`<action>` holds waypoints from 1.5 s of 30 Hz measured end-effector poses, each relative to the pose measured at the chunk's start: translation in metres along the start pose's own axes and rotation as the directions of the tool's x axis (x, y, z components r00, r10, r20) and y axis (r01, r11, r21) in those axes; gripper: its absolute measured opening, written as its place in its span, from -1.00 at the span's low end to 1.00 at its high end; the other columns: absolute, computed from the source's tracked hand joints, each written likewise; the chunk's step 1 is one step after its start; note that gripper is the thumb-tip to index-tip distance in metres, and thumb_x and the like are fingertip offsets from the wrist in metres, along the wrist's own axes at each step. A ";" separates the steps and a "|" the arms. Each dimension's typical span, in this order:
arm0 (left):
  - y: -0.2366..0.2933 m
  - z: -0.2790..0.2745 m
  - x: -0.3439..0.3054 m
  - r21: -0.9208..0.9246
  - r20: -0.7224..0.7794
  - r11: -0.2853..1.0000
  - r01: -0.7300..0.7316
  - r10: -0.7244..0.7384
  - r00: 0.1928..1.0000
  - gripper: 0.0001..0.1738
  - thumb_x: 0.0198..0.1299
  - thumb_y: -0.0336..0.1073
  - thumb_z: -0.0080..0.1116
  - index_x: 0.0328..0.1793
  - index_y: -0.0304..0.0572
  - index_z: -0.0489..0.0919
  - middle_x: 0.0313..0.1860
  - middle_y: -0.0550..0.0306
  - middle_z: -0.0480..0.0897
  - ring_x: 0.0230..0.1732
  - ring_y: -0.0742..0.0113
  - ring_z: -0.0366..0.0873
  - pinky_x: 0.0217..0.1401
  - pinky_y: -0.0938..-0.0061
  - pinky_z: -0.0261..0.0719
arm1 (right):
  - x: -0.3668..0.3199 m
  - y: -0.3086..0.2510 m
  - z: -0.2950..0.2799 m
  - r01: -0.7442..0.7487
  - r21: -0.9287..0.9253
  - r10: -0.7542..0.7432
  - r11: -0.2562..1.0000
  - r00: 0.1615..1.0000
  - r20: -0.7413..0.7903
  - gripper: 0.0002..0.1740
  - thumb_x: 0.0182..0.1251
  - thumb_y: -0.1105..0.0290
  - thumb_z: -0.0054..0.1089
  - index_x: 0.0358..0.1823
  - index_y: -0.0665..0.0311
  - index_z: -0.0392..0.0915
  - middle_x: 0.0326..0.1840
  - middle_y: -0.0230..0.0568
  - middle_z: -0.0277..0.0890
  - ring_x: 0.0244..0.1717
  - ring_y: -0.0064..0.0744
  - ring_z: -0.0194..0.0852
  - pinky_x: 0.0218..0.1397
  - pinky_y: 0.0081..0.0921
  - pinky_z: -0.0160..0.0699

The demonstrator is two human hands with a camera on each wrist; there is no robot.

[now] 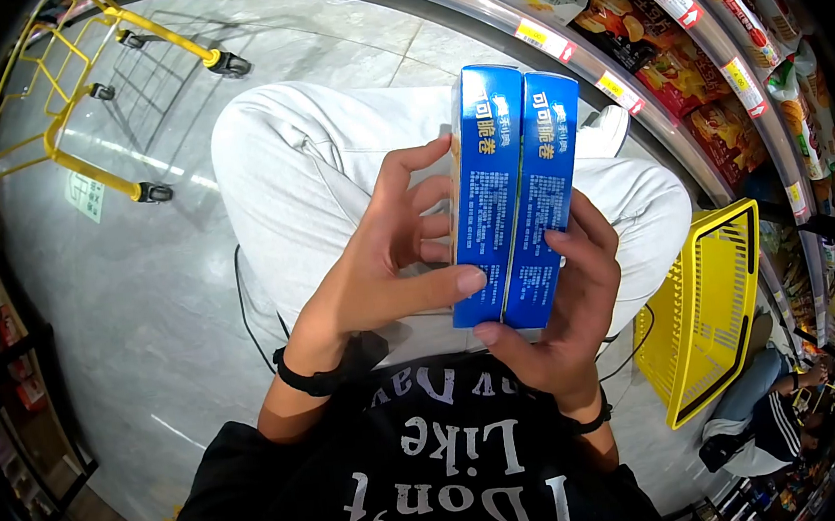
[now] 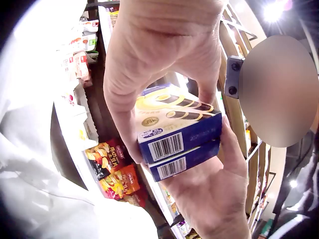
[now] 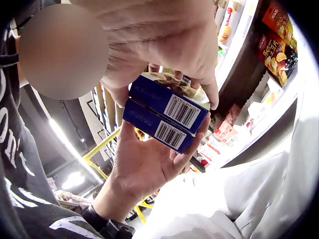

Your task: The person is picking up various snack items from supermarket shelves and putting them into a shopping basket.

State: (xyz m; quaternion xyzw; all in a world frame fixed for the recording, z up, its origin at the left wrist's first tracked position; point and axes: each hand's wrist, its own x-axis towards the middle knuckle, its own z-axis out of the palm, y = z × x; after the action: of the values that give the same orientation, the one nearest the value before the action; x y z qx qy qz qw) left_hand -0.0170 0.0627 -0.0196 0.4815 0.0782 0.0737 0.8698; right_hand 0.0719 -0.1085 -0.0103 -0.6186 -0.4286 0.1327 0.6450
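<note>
Two blue wafer-roll boxes lie flush side by side above the lap, the left box [image 1: 485, 174] and the right box [image 1: 545, 178], their narrow printed sides facing up. My left hand [image 1: 381, 249] grips the pair from the left, thumb over the near edge and fingers spread along the side. From the right, my right hand [image 1: 576, 290] holds them, its thumb at the near end. In the left wrist view one barcode [image 2: 167, 147] shows on each box's end, and a broad pale face [image 2: 174, 107] pictures dark-filled rolls. Some right fingers are hidden behind the boxes.
A yellow basket [image 1: 708, 303] stands on the floor at right. Store shelves [image 1: 558, 46] with snack bags [image 1: 665, 66] and price tags curve along the right. A yellow wheeled cart [image 1: 54, 140] is at the far left. Another person [image 1: 774, 417] is low at the right edge.
</note>
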 end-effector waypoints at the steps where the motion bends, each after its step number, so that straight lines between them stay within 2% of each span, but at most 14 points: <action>1: 0.000 0.001 0.000 0.005 -0.010 1.000 0.006 -0.006 1.000 0.14 0.05 -0.38 0.50 0.61 -0.17 -0.08 0.30 -0.14 0.47 0.20 0.15 0.60 0.16 0.35 0.65 | 0.000 0.000 0.000 0.002 -0.005 -0.002 1.000 1.000 0.007 -0.17 0.09 0.36 0.55 0.34 0.25 0.22 0.44 0.13 -0.04 0.56 0.14 0.03 0.40 -0.09 0.53; 5: 0.001 0.006 -0.003 0.134 -0.035 0.991 -0.025 0.030 0.999 0.07 0.06 -0.38 0.48 0.56 -0.21 -0.05 0.27 -0.13 0.48 0.22 0.19 0.56 0.17 0.36 0.61 | -0.003 -0.002 0.000 -0.024 0.025 0.024 0.999 0.999 0.030 -0.17 0.06 0.33 0.60 0.33 0.24 0.29 0.47 0.12 -0.04 0.56 0.17 0.02 0.45 -0.04 0.43; 8: 0.002 0.012 -0.004 0.111 -0.094 0.994 0.019 -0.009 0.996 0.04 0.04 -0.36 0.49 0.52 -0.24 -0.01 0.23 -0.07 0.48 0.24 0.24 0.52 0.21 0.38 0.55 | -0.001 -0.007 0.001 0.001 -0.194 0.022 0.981 0.993 0.116 -0.05 -0.07 0.24 0.70 0.38 0.22 0.35 0.54 0.10 -0.05 0.57 0.25 0.01 0.54 0.03 0.14; 13: 0.004 0.009 -0.008 0.065 -0.137 0.994 0.092 -0.082 0.987 0.01 0.00 -0.37 0.48 0.50 -0.26 0.05 0.18 0.01 0.47 0.22 0.30 0.48 0.27 0.38 0.48 | 0.010 -0.030 -0.034 -0.072 -0.202 0.117 0.977 0.968 0.222 0.09 -0.12 0.20 0.72 0.46 0.29 0.27 0.54 0.13 0.08 0.56 0.12 0.09 0.56 -0.01 0.15; 17: 0.001 0.001 -0.008 0.137 -0.107 0.989 0.063 -0.049 0.993 0.00 -0.03 -0.38 0.48 0.50 -0.26 0.10 0.15 0.04 0.47 0.18 0.32 0.49 0.24 0.40 0.48 | 0.001 -0.037 -0.103 -0.114 -0.368 0.141 0.923 0.989 0.048 -0.09 0.07 0.31 0.54 0.45 0.38 0.26 0.50 0.10 0.27 0.53 -0.02 0.22 0.58 -0.12 0.16; 20: 0.004 -0.004 -0.011 0.162 -0.156 0.976 0.148 -0.123 0.980 0.06 -0.05 -0.38 0.48 0.54 -0.25 0.07 0.17 0.05 0.47 0.18 0.32 0.49 0.24 0.40 0.51 | -0.010 -0.050 -0.150 -0.361 -0.332 0.237 0.871 0.903 -0.360 -0.32 0.28 0.41 0.34 0.41 0.40 0.31 0.44 0.03 0.36 0.48 -0.13 0.29 0.52 -0.22 0.25; 23: 0.005 -0.003 -0.015 0.089 -0.223 0.981 0.174 -0.151 0.963 0.16 -0.07 -0.37 0.49 0.62 -0.23 -0.01 0.22 0.05 0.47 0.19 0.31 0.50 0.25 0.40 0.52 | -0.043 -0.034 -0.210 -0.561 -0.404 0.267 0.723 0.766 -0.585 -0.43 0.39 0.41 0.27 0.37 0.41 0.35 0.39 0.00 0.41 0.40 -0.20 0.37 0.44 -0.28 0.33; 25: 0.002 -0.008 -0.017 0.108 -0.210 0.975 0.192 -0.166 0.963 0.23 -0.09 -0.37 0.48 0.67 -0.21 -0.09 0.27 0.04 0.46 0.21 0.30 0.49 0.25 0.39 0.52 | -0.065 -0.023 -0.230 -0.684 -0.645 0.281 0.341 0.729 -0.624 -0.26 0.30 0.16 0.41 0.37 0.45 0.35 0.36 0.07 0.42 0.35 -0.09 0.40 0.34 -0.26 0.40; 28: -0.002 -0.011 -0.019 0.142 -0.252 0.972 0.186 -0.146 0.957 0.20 -0.10 -0.40 0.44 0.66 -0.23 -0.07 0.27 0.02 0.47 0.23 0.27 0.49 0.28 0.38 0.51 | -0.104 0.015 -0.253 -0.675 -0.726 0.341 0.135 0.719 -0.605 -0.23 0.27 0.08 0.43 0.33 0.48 0.39 0.27 0.20 0.48 0.32 -0.02 0.44 0.33 -0.26 0.39; 31: 0.000 -0.005 -0.018 0.138 -0.259 0.969 0.206 -0.165 0.952 0.20 -0.09 -0.38 0.42 0.66 -0.24 -0.07 0.27 0.02 0.47 0.23 0.26 0.49 0.28 0.37 0.50 | -0.115 0.040 -0.246 -0.696 -0.692 0.366 0.191 0.705 -0.608 -0.29 0.28 -0.01 0.39 0.19 0.49 0.51 -0.04 0.32 0.62 0.06 0.10 0.64 0.11 -0.21 0.56; 33: 0.000 -0.002 -0.018 0.152 -0.251 0.964 0.220 -0.178 0.952 0.20 -0.09 -0.38 0.41 0.66 -0.24 -0.08 0.27 0.01 0.47 0.23 0.25 0.50 0.29 0.36 0.51 | -0.116 0.046 -0.238 -0.668 -0.731 0.362 -0.143 0.652 -0.666 -0.31 0.28 -0.14 0.33 -0.01 0.47 0.60 -0.37 0.27 0.64 -0.30 0.22 0.68 -0.22 -0.08 0.63; 34: -0.001 -0.002 -0.017 0.156 -0.248 0.963 0.219 -0.177 0.952 0.19 -0.09 -0.38 0.41 0.66 -0.24 -0.08 0.27 0.01 0.47 0.23 0.24 0.50 0.28 0.36 0.51 | -0.120 0.053 -0.237 -0.611 -0.772 0.218 -0.173 0.741 -0.635 -0.35 0.27 -0.20 0.29 -0.21 0.39 0.63 -0.56 0.17 0.59 -0.50 0.23 0.61 -0.44 -0.03 0.57; 39: -0.009 0.001 -0.011 0.174 -0.229 0.958 0.227 -0.184 0.956 0.18 -0.09 -0.38 0.39 0.65 -0.24 -0.07 0.28 -0.01 0.46 0.22 0.20 0.52 0.26 0.32 0.54 | -0.134 0.049 -0.239 -0.574 -0.795 0.127 -0.197 0.789 -0.601 -0.48 0.23 -0.12 0.36 -0.38 0.27 0.62 -0.63 0.02 0.56 -0.55 0.06 0.61 -0.47 -0.12 0.56; 45: -0.011 0.007 -0.004 0.210 -0.208 0.944 0.254 -0.211 0.955 0.15 -0.11 -0.41 0.37 0.63 -0.23 -0.04 0.25 0.01 0.47 0.20 0.23 0.52 0.25 0.33 0.55 | -0.158 0.048 -0.248 -0.485 -0.872 0.086 -0.061 0.868 -0.489 -0.53 0.05 -0.05 0.49 -0.52 0.22 0.59 -0.67 -0.06 0.53 -0.63 -0.05 0.55 -0.54 -0.21 0.47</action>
State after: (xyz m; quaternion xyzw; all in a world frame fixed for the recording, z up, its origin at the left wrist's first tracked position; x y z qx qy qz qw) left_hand -0.0194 0.0500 -0.0249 0.5595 0.2221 0.0041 0.7985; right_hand 0.1726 -0.3798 -0.0821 -0.9741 -0.1554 -0.1606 0.0343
